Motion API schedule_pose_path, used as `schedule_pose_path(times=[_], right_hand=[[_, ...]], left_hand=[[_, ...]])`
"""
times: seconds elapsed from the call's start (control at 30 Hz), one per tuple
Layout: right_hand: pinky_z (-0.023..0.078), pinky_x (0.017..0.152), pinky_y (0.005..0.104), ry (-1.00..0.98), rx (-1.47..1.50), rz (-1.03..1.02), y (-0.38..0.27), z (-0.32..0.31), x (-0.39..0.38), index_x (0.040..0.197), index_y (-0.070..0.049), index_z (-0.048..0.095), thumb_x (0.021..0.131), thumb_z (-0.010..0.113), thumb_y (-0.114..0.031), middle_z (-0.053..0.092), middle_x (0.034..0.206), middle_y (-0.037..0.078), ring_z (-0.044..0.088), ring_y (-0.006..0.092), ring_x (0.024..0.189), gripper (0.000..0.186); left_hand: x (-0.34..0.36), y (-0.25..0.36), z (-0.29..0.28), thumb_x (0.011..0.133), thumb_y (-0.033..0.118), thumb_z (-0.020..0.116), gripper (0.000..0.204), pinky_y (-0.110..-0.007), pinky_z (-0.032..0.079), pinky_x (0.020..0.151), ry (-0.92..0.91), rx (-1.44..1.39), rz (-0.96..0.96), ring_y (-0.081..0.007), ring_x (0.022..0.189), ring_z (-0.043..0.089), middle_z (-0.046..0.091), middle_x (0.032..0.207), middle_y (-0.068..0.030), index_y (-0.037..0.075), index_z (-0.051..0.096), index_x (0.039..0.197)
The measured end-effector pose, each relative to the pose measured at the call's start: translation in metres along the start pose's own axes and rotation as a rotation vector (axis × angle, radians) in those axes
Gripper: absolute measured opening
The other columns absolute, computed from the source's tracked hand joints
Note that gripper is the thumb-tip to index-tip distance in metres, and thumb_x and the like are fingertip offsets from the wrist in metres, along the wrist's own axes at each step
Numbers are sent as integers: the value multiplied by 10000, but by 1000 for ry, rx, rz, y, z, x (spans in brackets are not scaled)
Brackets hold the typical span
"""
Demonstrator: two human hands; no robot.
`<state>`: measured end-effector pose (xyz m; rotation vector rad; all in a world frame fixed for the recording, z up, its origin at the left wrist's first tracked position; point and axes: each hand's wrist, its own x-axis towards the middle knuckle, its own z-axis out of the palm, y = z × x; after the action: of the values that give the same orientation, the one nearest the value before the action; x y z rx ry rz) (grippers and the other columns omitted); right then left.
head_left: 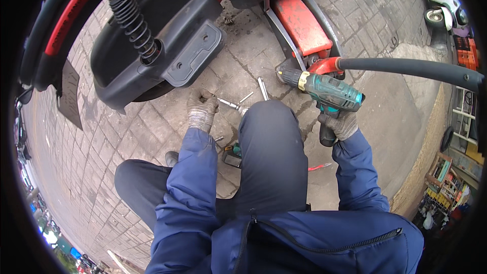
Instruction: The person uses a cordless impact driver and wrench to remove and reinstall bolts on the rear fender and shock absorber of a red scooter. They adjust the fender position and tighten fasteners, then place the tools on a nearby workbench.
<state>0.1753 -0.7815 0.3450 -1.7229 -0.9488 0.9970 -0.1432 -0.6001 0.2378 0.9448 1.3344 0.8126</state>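
Note:
My right hand (341, 123), in a grey work glove, is wrapped round the grip of a teal and black cordless drill (329, 91). The drill points left and carries a thin bit in its chuck. My left hand (203, 107), also gloved, is closed with thumb and fingertips together; whatever it may hold is too small to make out. It hovers near a black plastic fender (193, 53) with a coil-spring shock absorber (134, 23) standing in it. Just right of that hand, a metal ratchet or extension bar (229, 103) lies on the paving, partly hidden by my knee.
A red floor jack (302, 23) sits under the vehicle, its black-sleeved handle (411, 66) reaching right. By my legs lie a teal and black tool or battery (233, 155) and a red tool (319, 166). Crates and tools (441, 187) line the right edge.

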Motion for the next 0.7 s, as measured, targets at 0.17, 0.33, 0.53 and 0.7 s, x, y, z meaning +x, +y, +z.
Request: schedule_pose_path(times=[0.17, 0.33, 0.53, 0.7], right_hand=[[478, 948, 368, -218, 375, -57, -84, 6, 35, 1332, -88, 466, 671, 861, -155, 595, 1200, 65, 548, 199, 1126, 773], [514, 899, 359, -423, 272, 23, -159, 9, 49, 1288, -82, 507, 660, 860, -104, 616, 1171, 67, 593, 189, 1055, 721], [526, 901, 371, -503, 145, -35, -201, 26, 57, 1254, -51, 527, 627, 877, -81, 638, 1122, 73, 613, 188, 1015, 718], [526, 904, 368, -456, 137, -116, -211, 34, 55, 1250, -44, 528, 635, 873, -80, 639, 1133, 80, 614, 189, 1024, 705]], left_hand=[[-35, 90, -7, 835, -52, 586, 162, -238, 506, 502, -19, -43, 181, -110, 587, 567, 558, 740, -43, 55, 498, 919], [-50, 138, -17, 846, -44, 599, 157, -236, 517, 536, 10, -55, 286, -110, 629, 583, 587, 795, -42, 45, 563, 970], [-44, 141, -32, 871, -23, 615, 111, -220, 520, 561, 2, -158, 262, -105, 646, 588, 605, 821, -42, 26, 598, 970], [-36, 144, -33, 878, -15, 616, 108, -203, 523, 559, -19, -195, 237, -78, 656, 586, 616, 821, -34, 27, 620, 977]])
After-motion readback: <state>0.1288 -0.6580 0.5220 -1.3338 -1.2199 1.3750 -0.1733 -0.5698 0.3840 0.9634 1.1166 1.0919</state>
